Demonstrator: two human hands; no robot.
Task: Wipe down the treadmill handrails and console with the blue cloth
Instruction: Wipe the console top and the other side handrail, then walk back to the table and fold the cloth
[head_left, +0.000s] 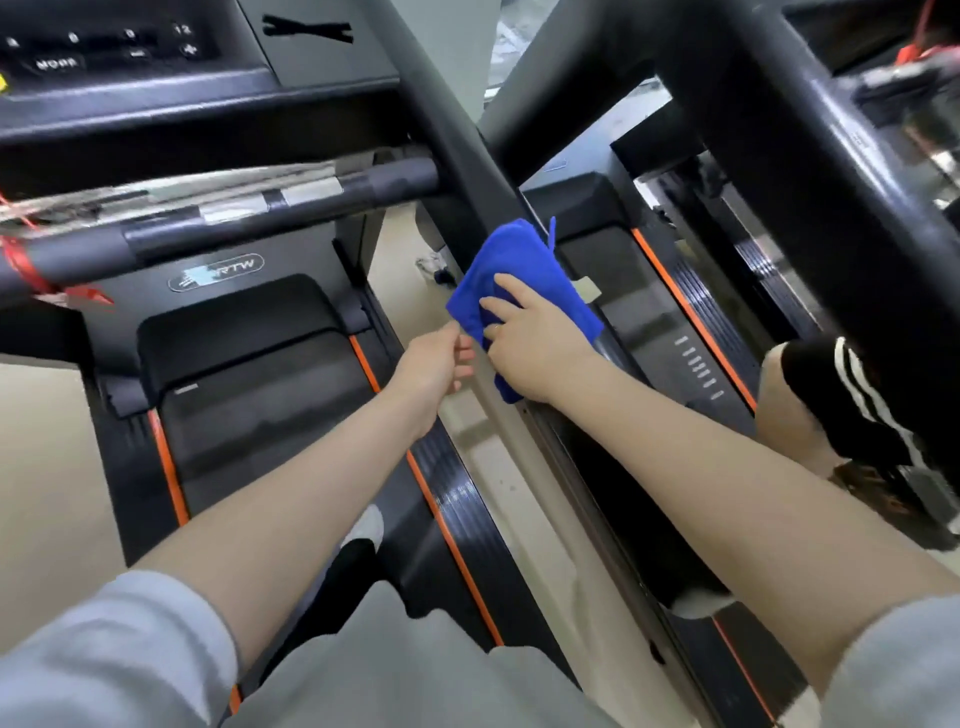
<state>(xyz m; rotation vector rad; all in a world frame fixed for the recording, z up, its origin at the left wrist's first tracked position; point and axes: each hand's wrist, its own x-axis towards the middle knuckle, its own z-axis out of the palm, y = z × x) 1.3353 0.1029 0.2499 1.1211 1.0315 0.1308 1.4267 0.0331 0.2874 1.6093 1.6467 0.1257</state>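
The right hand (535, 343) presses the blue cloth (511, 291) flat-fingered against the handrail (467, 171). The left hand (439, 364) pinches the cloth's lower corner. The handrail runs diagonally up and away to the left, beyond both hands, toward the console (130, 62), so bare rail lies ahead.

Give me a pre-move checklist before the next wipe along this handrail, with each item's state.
1. Blue cloth on the handrail: ok, draped over it.
2. Right hand pressing the cloth: ok, fingers spread on it.
3. Left hand at the cloth's lower edge: ok, pinching it.
4. Rail path above the cloth clear: ok.
5. Console wiped: cannot tell.
6. Front crossbar ready to wipe: not ok, wrapped in plastic and tape.
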